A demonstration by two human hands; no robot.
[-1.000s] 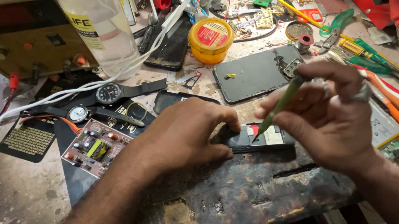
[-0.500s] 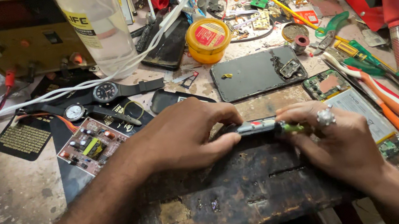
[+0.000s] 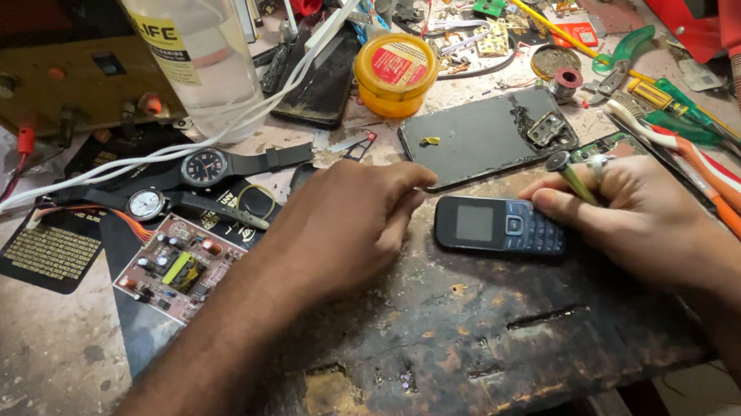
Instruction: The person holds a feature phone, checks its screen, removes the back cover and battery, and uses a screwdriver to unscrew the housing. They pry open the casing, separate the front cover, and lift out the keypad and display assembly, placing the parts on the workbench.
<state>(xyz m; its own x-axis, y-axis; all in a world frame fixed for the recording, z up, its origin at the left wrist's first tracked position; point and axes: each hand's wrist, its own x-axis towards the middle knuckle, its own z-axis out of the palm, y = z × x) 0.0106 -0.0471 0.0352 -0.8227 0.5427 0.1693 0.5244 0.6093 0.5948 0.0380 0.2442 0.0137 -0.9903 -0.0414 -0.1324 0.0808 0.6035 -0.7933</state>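
My two hands rest on the scorched, stained bench (image 3: 392,367) with a small keypad phone (image 3: 499,224) lying face up between them, screen and keys showing, its case closed as far as I can see. My right hand (image 3: 649,219) lies at the phone's keypad end, thumb touching the keys, its fingers curled around a thin screwdriver (image 3: 569,176) that points up and away from the phone. My left hand (image 3: 344,226) sits just beside the screen end, knuckles up and fingers bent under, holding nothing that I can make out; whether its fingertips touch the phone I cannot tell.

I judge the phone to be back in one piece and at the checking stage: no screw, cover or battery lies loose beside it, and the tool is off the work. What is left looks like trying the keys and seeing whether the dark screen lights.

Just beyond, to the left, lie a bare circuit board (image 3: 173,267) and two wristwatches (image 3: 195,179). Straight ahead a larger phone (image 3: 481,138) lies flat with a small metal part on its corner. Further back stand a round yellow tin (image 3: 395,71) and a clear plastic bottle (image 3: 192,50), with pliers and cutters (image 3: 694,127) spread along the right.
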